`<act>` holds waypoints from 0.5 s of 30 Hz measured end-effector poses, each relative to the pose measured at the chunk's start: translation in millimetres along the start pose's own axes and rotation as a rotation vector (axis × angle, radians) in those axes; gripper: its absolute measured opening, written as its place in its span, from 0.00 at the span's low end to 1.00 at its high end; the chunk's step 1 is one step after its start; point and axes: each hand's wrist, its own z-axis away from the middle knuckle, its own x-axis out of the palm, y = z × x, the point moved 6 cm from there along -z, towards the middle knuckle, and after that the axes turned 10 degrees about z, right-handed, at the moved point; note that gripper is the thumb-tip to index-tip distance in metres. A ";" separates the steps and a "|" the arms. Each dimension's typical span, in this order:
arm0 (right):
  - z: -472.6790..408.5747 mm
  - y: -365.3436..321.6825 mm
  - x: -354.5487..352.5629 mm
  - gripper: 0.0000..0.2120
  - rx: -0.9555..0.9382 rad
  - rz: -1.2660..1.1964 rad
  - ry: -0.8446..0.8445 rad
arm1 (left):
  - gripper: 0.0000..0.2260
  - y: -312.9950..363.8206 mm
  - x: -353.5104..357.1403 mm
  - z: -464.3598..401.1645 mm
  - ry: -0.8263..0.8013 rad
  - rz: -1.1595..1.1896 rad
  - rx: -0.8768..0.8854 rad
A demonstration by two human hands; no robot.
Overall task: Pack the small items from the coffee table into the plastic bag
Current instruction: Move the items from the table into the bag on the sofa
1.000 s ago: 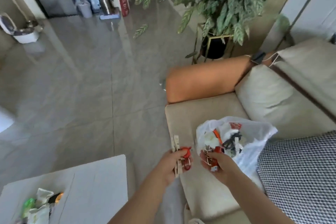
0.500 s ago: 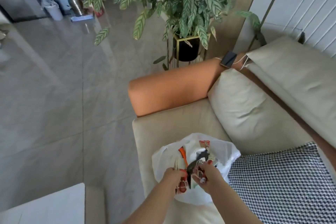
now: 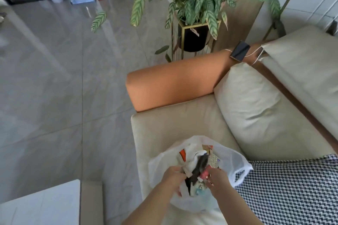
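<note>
1. We count one plastic bag (image 3: pixel 232 162), white and see-through, lying on the beige sofa seat (image 3: pixel 175 126) near its front edge, mouth open toward us.
2. We see two hands at that mouth: the left hand (image 3: pixel 173 179) pinches the bag's rim with curled fingers; the right hand (image 3: pixel 218 179) curls round small items (image 3: pixel 201 168) at the opening.
3. Inside is a jumble of red, white and dark pieces; we cannot count them.
4. One coffee table (image 3: pixel 40 204) corner shows lower left, apart from the sofa.
5. One phone (image 3: pixel 240 50) rests on the orange armrest (image 3: pixel 175 84); one potted plant (image 3: pixel 193 5) stands behind.
6. Open tiled floor (image 3: pixel 54 78) spreads left.
</note>
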 end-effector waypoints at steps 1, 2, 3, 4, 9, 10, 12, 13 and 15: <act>1.7 -0.9 3.6 0.07 -0.001 0.029 -0.004 | 0.07 -1.3 -1.4 5.3 -0.021 -0.004 -0.003; 4.4 -3.2 7.3 0.05 -0.005 0.086 -0.008 | 0.06 -3.2 -3.4 10.0 -0.046 -0.016 0.001; 6.6 -5.5 12.9 0.05 -0.021 0.177 -0.010 | 0.05 -5.0 -6.3 16.6 -0.067 -0.028 0.005; 9.4 -6.9 18.6 0.07 -0.053 0.281 -0.010 | 0.04 -7.3 -10.3 23.2 -0.082 -0.040 0.012; 47.0 3.1 61.8 0.11 -0.327 0.702 -0.111 | 0.04 -23.4 -48.2 53.9 -0.087 -0.100 0.075; 58.6 7.5 74.5 0.14 -0.375 0.801 -0.150 | 0.02 -28.6 -60.4 60.4 -0.076 -0.105 0.084; 79.7 19.6 100.7 0.15 -0.442 0.981 -0.200 | 0.05 -41.6 -87.3 72.2 -0.046 -0.092 0.097; 90.3 24.7 114.5 0.15 -0.484 1.058 -0.212 | 0.06 -49.8 -102.3 77.2 -0.024 -0.086 0.097; 109.1 34.8 144.3 0.11 -0.574 1.206 -0.233 | 0.04 -67.5 -135.1 86.5 0.029 -0.060 0.098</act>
